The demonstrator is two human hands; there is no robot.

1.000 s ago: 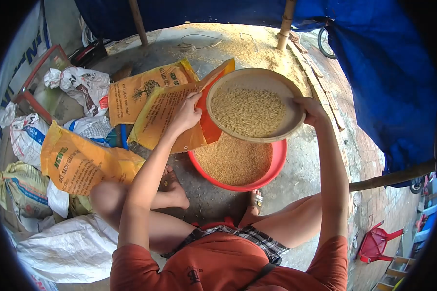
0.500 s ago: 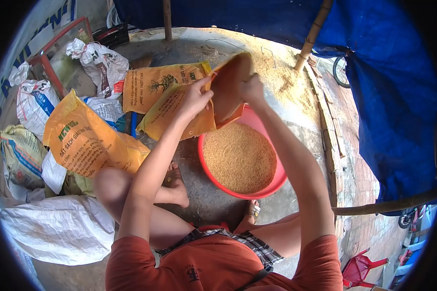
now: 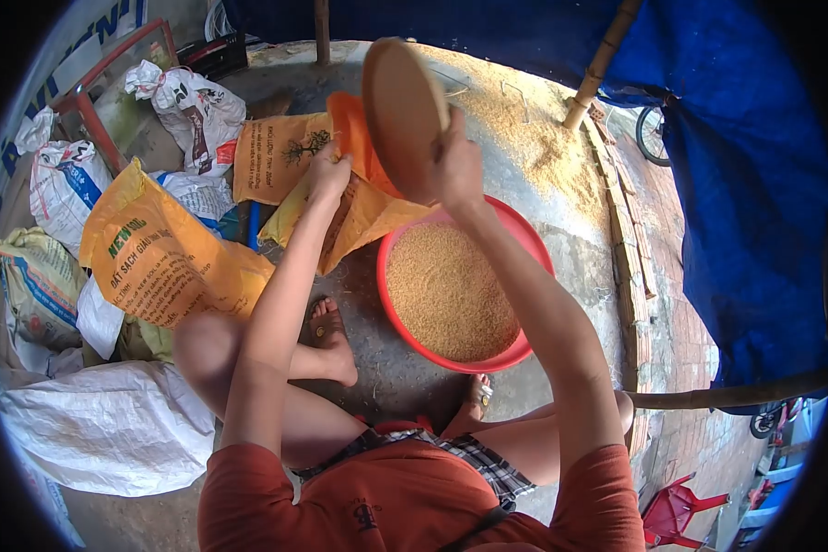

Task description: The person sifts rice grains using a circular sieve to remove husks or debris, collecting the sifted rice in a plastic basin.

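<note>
My left hand (image 3: 329,173) pinches the rim of an orange printed sack (image 3: 368,216), whose mouth hangs open beside the basin. In my right hand (image 3: 458,164) is a round, shallow brown pan (image 3: 400,115), gripped by its edge and tipped nearly upright over the sack's mouth. Its visible face carries nothing that I can make out. Below my right forearm stands a red basin (image 3: 541,253) holding a heap of golden husk-like grain (image 3: 451,294). The inside of the sack is mostly hidden.
A second orange sack (image 3: 161,258) stands at my left, a further orange one (image 3: 271,156) lies behind. White sacks (image 3: 193,115) crowd the left side. Loose grain (image 3: 524,110) is spread on the floor ahead. A bamboo pole (image 3: 603,64) and blue tarp (image 3: 754,202) border the right.
The pan has come up out of the sack's mouth and swung up and left in my right hand. My left hand has moved left and slightly down with the sack's rim.
</note>
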